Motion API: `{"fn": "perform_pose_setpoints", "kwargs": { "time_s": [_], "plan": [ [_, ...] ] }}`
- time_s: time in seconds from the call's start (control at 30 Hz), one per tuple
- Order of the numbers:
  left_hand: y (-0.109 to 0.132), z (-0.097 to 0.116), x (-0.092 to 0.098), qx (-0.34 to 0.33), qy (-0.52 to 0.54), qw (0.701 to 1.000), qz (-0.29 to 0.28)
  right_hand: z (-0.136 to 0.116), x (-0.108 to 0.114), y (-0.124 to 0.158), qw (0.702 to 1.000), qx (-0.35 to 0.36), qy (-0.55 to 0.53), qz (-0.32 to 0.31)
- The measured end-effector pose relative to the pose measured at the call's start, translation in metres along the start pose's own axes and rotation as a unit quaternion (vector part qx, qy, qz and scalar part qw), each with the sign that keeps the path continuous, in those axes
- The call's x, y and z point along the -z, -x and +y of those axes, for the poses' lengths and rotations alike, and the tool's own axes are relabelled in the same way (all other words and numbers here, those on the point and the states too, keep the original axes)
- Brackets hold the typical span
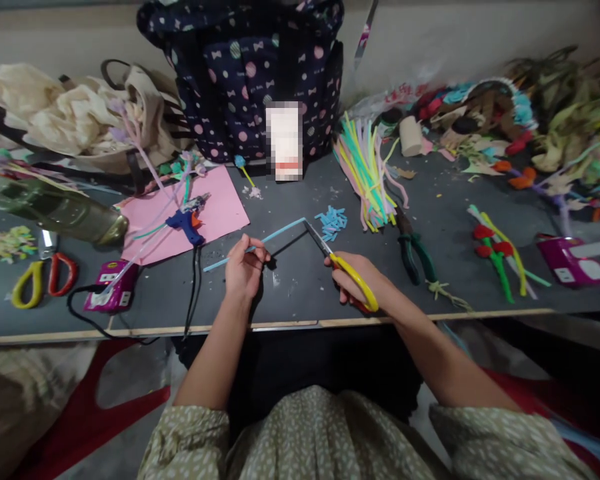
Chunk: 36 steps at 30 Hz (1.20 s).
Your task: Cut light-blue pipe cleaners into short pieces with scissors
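Observation:
My left hand (246,265) pinches a long light blue pipe cleaner (284,229) near its middle, its lower end reaching left over the grey table (285,303). In my right hand (353,280) are yellow-and-red scissors (356,279), fingers wrapped round the handles. The blade tips meet the upper right end of the pipe cleaner; whether they are parted is too small to tell. Just beyond the blades lies a small pile of short blue pieces (332,222). A bundle of long coloured pipe cleaners (370,177) rests behind it.
Green-handled pliers (416,253) lie right of my right hand. A blue glue gun (186,227) sits on pink paper (225,200) at the left, its cable hanging over the front edge. A dark patterned bag (250,73) stands behind. Farther left are a bottle (65,210) and other scissors (45,277).

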<state>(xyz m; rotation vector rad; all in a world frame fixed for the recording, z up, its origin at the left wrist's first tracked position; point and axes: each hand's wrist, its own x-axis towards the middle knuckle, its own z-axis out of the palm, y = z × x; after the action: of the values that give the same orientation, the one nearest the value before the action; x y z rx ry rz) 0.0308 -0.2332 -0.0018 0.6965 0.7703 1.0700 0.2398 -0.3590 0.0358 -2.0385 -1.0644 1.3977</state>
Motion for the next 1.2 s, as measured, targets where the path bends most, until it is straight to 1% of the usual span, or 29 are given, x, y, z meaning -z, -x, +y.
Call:
{"fn": "perform_pose_setpoints", "kwargs": {
  "time_s": [0.07,0.17,0.23,0.27,0.37,0.47,0.6,0.63,0.7,0.77,0.83,0.9,1.0,1.1,1.2],
  "plan": [
    [-0.001,0.000,0.001,-0.003,0.005,1.000,-0.004,0.002,0.003,0.004,0.999,-0.002,-0.048,-0.004],
    [-0.002,-0.001,0.002,-0.008,0.005,1.000,-0.011,0.007,0.008,0.010,0.992,0.029,-0.113,-0.053],
    [-0.003,-0.002,0.003,-0.011,0.006,1.000,-0.017,0.010,0.011,0.014,0.990,0.036,-0.106,-0.082],
    [-0.003,-0.002,0.003,-0.012,0.007,1.000,-0.017,0.011,0.013,0.015,0.991,0.034,-0.094,-0.086],
    [-0.002,-0.002,0.004,-0.009,0.005,1.000,-0.012,0.013,0.015,0.019,0.996,0.022,-0.073,-0.056],
    [-0.002,-0.001,0.004,-0.006,0.003,1.000,-0.013,0.014,0.017,0.023,0.995,0.017,-0.097,-0.019],
    [-0.002,-0.003,0.005,-0.013,0.003,0.999,-0.029,0.015,0.017,0.030,0.992,0.011,-0.124,0.006],
    [-0.002,-0.003,0.006,-0.015,0.001,0.999,-0.031,0.016,0.017,0.031,0.992,0.013,-0.126,0.009],
    [-0.002,-0.004,0.007,-0.015,-0.004,0.999,-0.036,0.016,0.019,0.032,0.991,0.043,-0.122,0.012],
    [-0.001,-0.004,0.007,-0.013,-0.008,0.999,-0.042,0.016,0.022,0.030,0.992,0.084,-0.093,0.013],
    [0.000,-0.004,0.007,-0.013,-0.011,0.999,-0.047,0.014,0.024,0.027,0.993,0.095,-0.062,0.012],
    [0.002,-0.002,0.006,-0.016,-0.011,0.999,-0.049,0.010,0.025,0.025,0.995,0.068,-0.067,0.003],
    [0.004,-0.002,0.004,-0.011,-0.011,0.998,-0.057,0.002,0.023,0.024,0.994,0.034,-0.101,-0.029],
    [0.004,-0.003,0.003,0.000,-0.018,0.997,-0.076,-0.003,0.020,0.024,0.992,0.047,-0.105,-0.054],
    [0.004,-0.004,0.003,0.005,-0.033,0.995,-0.098,-0.007,0.019,0.023,0.992,0.047,-0.101,-0.055]
  ]
}}
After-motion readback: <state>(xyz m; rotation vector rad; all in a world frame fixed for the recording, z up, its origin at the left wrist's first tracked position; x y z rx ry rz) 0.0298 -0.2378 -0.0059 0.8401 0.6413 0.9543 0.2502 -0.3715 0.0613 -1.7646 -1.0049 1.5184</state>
